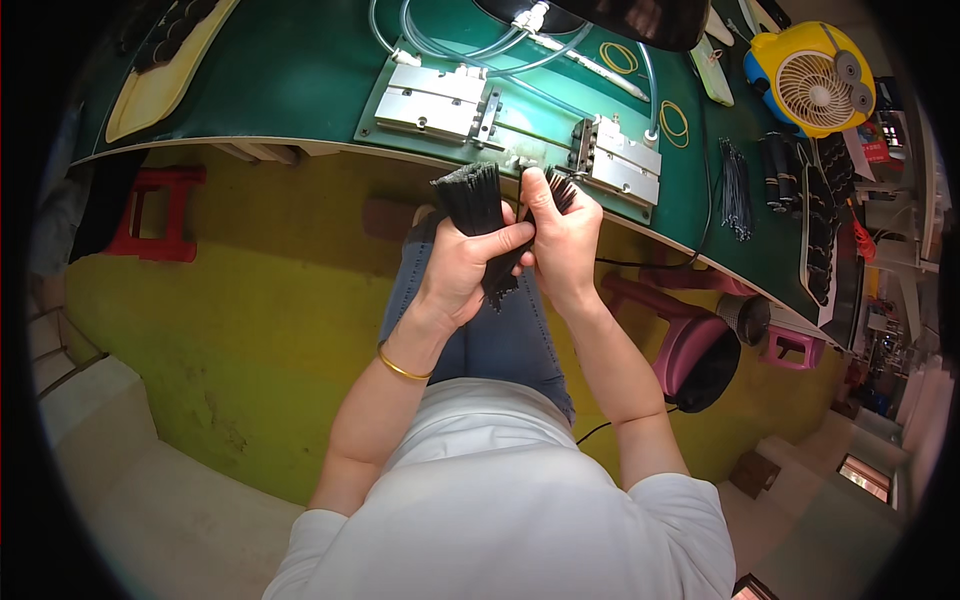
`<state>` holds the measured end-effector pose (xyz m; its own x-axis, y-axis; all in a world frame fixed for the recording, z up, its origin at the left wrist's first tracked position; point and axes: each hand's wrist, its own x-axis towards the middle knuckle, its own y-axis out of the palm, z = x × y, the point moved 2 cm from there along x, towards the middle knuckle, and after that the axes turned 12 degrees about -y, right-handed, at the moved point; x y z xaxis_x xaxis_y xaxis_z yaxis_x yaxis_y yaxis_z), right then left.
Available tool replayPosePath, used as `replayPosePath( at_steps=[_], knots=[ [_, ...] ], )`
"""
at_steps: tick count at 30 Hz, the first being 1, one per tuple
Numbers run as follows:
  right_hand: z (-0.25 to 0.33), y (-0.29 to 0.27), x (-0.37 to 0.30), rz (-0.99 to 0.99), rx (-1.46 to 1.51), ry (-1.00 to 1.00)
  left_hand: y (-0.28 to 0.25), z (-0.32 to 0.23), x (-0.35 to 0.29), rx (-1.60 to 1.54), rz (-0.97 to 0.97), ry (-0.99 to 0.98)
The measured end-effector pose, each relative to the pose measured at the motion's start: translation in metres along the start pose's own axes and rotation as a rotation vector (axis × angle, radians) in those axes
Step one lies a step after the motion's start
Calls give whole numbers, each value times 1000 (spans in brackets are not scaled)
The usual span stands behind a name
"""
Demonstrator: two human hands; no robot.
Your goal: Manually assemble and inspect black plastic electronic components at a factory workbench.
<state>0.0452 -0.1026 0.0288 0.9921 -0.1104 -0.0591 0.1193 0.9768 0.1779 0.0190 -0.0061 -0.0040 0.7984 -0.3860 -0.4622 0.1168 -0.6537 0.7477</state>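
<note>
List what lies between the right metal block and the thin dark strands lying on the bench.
In the head view: a yellow loop, then, nearer the strands, a black cable.

The left hand (458, 268) grips a bundle of thin black strands (472, 200), and the right hand (570, 238), touching it, holds more beneath its thumb. Both are near the edge of the green table (290, 90), which carries two silver metal blocks (430, 102), clear tubes (470, 52) and a yellow fan (815, 85).
</note>
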Motion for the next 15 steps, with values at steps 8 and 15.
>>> replayPosePath(
  at_steps=[8,15],
  knots=[
    [4,1,-1,33,-106,-59,1,0,-3,29,-25,17],
    [-1,-1,3,11,-79,27,0,2,0,23,-37,29]
  ],
)
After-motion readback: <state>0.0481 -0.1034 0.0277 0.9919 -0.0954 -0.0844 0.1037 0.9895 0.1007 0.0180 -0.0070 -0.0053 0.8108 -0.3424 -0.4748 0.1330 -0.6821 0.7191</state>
